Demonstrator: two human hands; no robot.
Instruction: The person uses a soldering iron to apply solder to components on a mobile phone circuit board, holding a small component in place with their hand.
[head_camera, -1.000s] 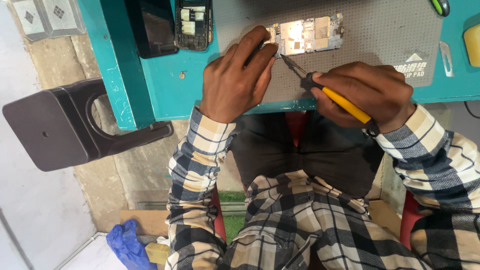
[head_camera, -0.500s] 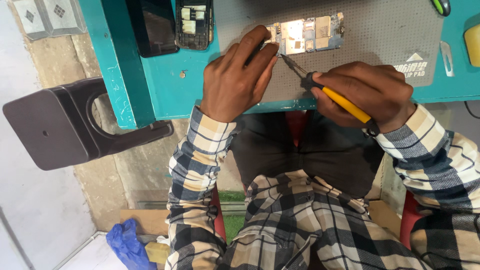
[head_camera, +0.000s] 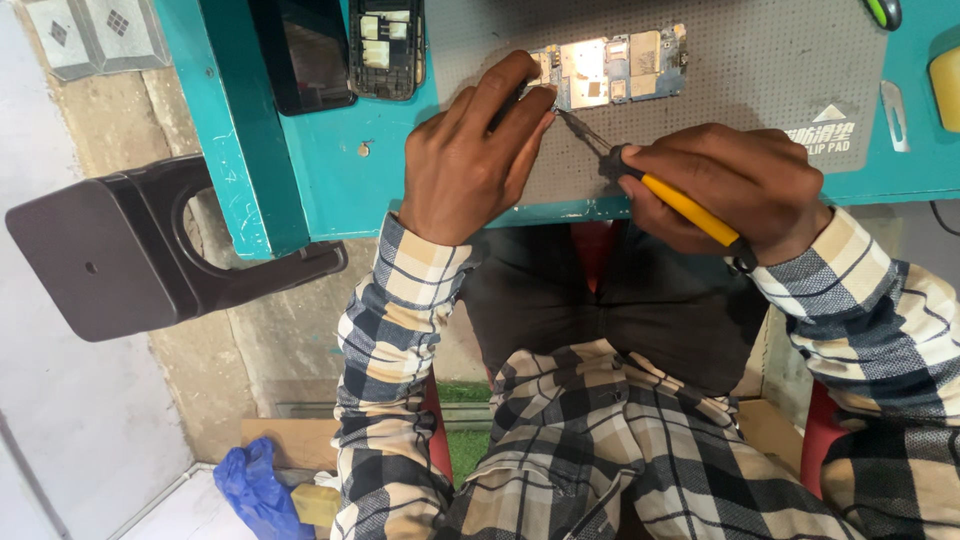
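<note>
Two Hands on a Small Circuit Board

Two hands work at a teal table (head_camera: 330, 190). The left hand (head_camera: 470, 165) presses its fingertips (head_camera: 528, 85) down on the near end of a small circuit board (head_camera: 610, 70). The board lies flat on a grey dotted mat (head_camera: 760, 90). The right hand (head_camera: 730, 185) is closed around a yellow screwdriver (head_camera: 690, 208). Its thin metal tip touches the board just beside the left fingers. A phone frame (head_camera: 385, 45) and a dark phone screen (head_camera: 305, 55) lie to the left of the mat. A black stool (head_camera: 120, 255) stands beside the table.
</note>
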